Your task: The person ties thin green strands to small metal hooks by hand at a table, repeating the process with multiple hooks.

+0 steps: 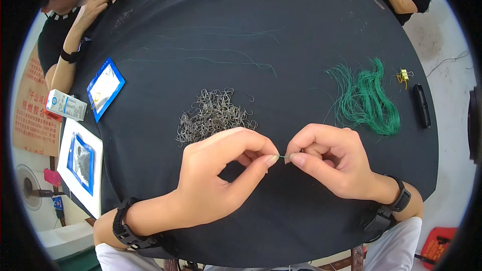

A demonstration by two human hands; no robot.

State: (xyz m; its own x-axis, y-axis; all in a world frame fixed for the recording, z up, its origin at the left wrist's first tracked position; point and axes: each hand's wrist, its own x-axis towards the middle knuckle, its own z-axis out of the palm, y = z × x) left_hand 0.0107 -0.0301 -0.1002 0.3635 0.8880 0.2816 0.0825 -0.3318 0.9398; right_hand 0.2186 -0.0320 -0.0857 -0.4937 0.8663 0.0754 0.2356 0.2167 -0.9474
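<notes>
**Two hands pinch a short green thread over a black tabletop**

Head view: a short piece of green thread (282, 157) runs nearly level, left to right, between the fingertips of both hands; only a small stretch shows in the gap, and what else the fingers hold is too small to tell. The left hand (221, 175) is curled, thumb and forefinger pressed together on the thread's left end. The right hand (329, 158) is curled likewise, thumb and forefinger closed on the right end, the other fingers folded in.

Both hands hover low over a round tabletop (241, 25) covered in black cloth. Just beyond the left hand lies a heap of small metal hooks (213, 115). Beyond the right hand and a little to its right sits a bundle of green thread (369, 100), with a yellow clip (403, 76) and a black bar-shaped object (420, 105) farther right. Well to the left of the left hand lie a blue-edged packet (104, 88) and a small white carton (66, 105). Other people's hands work at the far rim. Pale floor shows around the tabletop.
</notes>
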